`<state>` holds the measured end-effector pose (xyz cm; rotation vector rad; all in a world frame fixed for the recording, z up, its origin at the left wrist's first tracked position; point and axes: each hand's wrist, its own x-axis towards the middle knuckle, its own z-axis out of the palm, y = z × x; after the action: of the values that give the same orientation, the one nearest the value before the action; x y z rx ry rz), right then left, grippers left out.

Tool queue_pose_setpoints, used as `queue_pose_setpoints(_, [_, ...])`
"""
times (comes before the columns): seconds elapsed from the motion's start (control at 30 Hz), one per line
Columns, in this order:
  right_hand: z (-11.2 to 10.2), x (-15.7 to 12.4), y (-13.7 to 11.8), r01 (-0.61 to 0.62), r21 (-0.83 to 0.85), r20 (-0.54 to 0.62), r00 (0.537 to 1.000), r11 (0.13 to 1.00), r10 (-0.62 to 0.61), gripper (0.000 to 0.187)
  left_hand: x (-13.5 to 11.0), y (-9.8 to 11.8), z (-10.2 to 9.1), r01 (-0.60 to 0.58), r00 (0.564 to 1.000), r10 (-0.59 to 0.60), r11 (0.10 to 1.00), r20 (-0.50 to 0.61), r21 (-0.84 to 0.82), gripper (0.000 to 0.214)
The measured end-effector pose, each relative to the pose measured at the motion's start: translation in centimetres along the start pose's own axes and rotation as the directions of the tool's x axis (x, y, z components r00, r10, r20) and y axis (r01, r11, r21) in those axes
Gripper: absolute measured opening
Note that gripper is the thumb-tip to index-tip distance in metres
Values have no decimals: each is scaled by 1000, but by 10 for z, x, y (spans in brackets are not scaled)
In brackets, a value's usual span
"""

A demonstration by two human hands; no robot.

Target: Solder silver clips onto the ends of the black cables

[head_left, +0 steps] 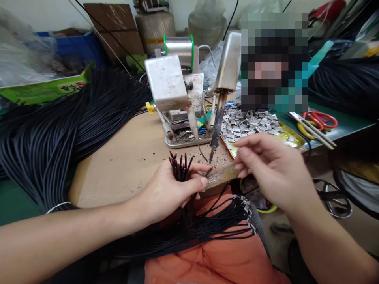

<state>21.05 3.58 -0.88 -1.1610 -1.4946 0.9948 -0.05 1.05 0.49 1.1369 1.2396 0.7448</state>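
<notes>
My left hand (180, 185) is closed round a bundle of black cables (181, 169) with red-tipped wire ends pointing up. One cable end sticks out alone between its thumb and forefinger, just below the tip of a soldering iron (217, 122). The iron hangs tip down in a metal stand (167, 85), beside a nozzle with thin wire coming out. To the right, my right hand (260, 165) is pinched shut, thumb against forefinger; whatever is between them is too small or hidden to name. Small metal connectors (248, 124) fill a yellow tray by that hand.
Finished-looking cables with metal ends (233, 221) lie across my lap. A solder spool (179, 51) sits behind the stand. Red-handled scissors (319, 120) and tweezers lie right. A thick heap of black cables (59, 130) covers the left side. A person sits opposite.
</notes>
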Motion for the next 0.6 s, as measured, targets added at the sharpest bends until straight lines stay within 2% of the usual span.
queue_pose_setpoints(0.07, [11,-5,2,-79,15,103,992,997,77,15,1,-1,-1,0,1000,0,1000,-2,-16,34])
queue_pose_setpoints(0.2, [25,-9,9,-136,98,150,981,986,121,19,4,-5,-4,-7,1000,7,1000,-29,-29,28])
queue_pose_setpoints(0.3, [28,-8,12,-144,198,147,982,970,116,13,6,-6,-7,-8,999,7,1000,-40,-16,23])
queue_pose_setpoints(0.43, [31,-6,11,-234,324,108,972,917,210,21,8,-5,-7,5,999,-4,1000,-44,22,21])
queue_pose_setpoints(0.6, [35,-8,12,-241,382,84,971,892,226,23,9,-7,-8,-30,999,30,1000,-23,7,21])
